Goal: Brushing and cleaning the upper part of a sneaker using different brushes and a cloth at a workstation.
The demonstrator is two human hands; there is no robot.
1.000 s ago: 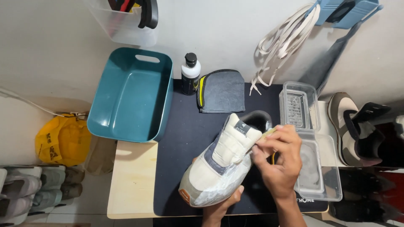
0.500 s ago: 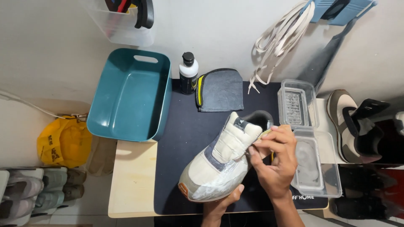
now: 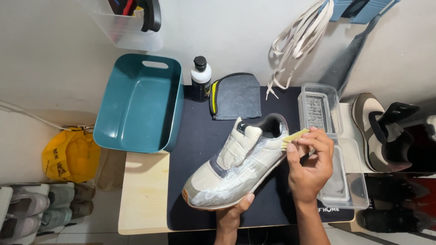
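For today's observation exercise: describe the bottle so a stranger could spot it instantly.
Find the dark mat on the wooden table. At its far edge, between the teal tub and the folded grey cloth, stands the bottle. It alone is upright, white-shouldered with a black cap.

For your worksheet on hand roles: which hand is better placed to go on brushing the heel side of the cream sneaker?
Right. The right hand holds the small pale brush against the cream laceless sneaker near its heel, while the left hand props the sole from below.
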